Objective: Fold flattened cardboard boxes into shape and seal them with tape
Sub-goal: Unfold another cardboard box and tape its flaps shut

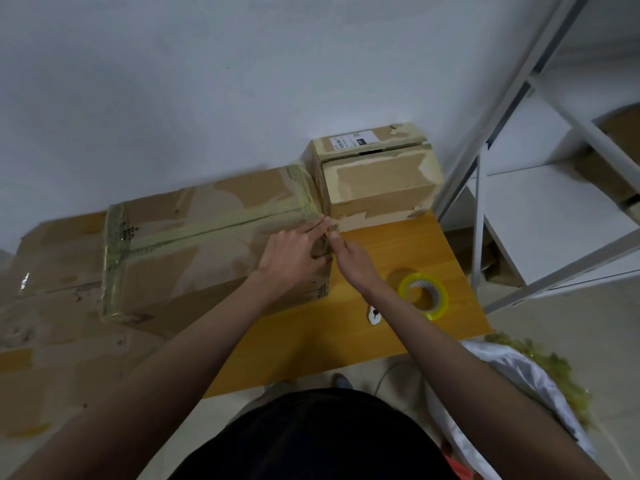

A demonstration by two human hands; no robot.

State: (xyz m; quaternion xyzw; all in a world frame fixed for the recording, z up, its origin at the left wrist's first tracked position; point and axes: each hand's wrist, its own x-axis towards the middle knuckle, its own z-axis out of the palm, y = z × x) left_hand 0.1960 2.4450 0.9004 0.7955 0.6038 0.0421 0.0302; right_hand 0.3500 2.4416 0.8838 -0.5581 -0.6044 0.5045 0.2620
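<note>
Now both hands are seen at the near right corner of the long box [207,237], which lies on the table [398,327] with its far end over a pile of flat cardboard [45,334] on the left. The left hand [294,258] is laid flat on the box top, fingers straight and close together, tips pointed at the corner where the greenish tape [194,233] along the centre seam meets the end. The right hand [349,258] is brought in from the right, its fingers bent at the same corner edge and touching the left fingertips; whether a tape end is pinched there cannot be told, as the spot is blurred and partly hidden. Another band of tape is wrapped across the left end of the box.

Just beyond the corner, a smaller box [377,178] is stood against the wall [242,81], its flaps not quite shut and a white label on top. On the table to the right of the right wrist, a tape roll [424,296] with a yellowish rim is lying flat, and a small white object [374,315] is seen just beside the forearm. A metal shelf [554,202] is stood on the right, and a white bag [512,382] with crumpled tape scraps is found at the lower right.
</note>
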